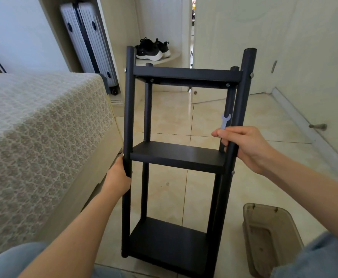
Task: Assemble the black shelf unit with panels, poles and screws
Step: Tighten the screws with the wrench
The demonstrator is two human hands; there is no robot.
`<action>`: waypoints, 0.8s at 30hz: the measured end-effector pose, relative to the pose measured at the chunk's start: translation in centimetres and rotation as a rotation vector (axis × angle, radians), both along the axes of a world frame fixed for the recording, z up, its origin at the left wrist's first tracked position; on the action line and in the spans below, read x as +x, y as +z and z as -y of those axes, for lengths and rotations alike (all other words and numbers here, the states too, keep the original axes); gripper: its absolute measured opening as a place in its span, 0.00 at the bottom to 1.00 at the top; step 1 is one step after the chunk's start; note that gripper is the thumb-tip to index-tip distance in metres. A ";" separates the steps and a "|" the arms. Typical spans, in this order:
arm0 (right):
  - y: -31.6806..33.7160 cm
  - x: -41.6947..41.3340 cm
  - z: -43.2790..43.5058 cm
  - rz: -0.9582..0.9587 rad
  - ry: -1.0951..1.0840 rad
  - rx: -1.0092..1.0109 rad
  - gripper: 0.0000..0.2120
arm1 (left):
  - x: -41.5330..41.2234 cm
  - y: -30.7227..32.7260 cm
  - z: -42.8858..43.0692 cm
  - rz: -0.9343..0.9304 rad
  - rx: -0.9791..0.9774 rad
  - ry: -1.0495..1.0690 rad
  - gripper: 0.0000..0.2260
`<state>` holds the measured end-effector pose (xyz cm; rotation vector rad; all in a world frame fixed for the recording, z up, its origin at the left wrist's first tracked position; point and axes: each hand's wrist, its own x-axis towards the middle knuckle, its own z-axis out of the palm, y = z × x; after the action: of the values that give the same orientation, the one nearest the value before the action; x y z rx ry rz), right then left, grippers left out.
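Around the poles [128, 109], both hands [117, 178] [250, 148]

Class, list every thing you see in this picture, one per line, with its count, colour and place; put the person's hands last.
shelf unit: one, black, three panels on four poles, upright at centre
spanner: one, pale blue-grey, beside the near right pole
bed: one, beige patterned cover, left
suitcase: one, silver-grey, alcove behind the bed
shoes: one pair, black with white soles, corner shelf at back
tub: one, brownish see-through, floor at lower right
door: one, cream, ajar, back right
left hand: one, grips the near left pole
right hand: one, grips the near right pole and spanner
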<state>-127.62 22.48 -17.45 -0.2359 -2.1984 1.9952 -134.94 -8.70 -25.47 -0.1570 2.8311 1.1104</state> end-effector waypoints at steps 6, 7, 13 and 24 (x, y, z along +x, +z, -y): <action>1.8 0.7 2.0 -0.034 0.093 0.018 0.06 | -0.8 -0.9 0.7 0.082 0.012 0.025 0.30; 1.8 0.7 2.4 -0.049 0.093 0.053 0.06 | -0.8 -1.0 0.7 0.099 0.005 0.018 0.31; 2.3 0.8 3.8 -0.108 0.000 0.080 0.14 | -0.9 -1.8 0.4 0.117 -0.033 -0.027 0.30; 4.7 0.9 5.3 -0.139 0.002 0.059 0.19 | -0.4 -0.3 -2.1 0.088 0.081 -0.080 0.28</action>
<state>-126.68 17.23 -12.71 -0.0846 -2.1672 1.8827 -135.30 -6.60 -25.76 -0.0840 2.6857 1.1684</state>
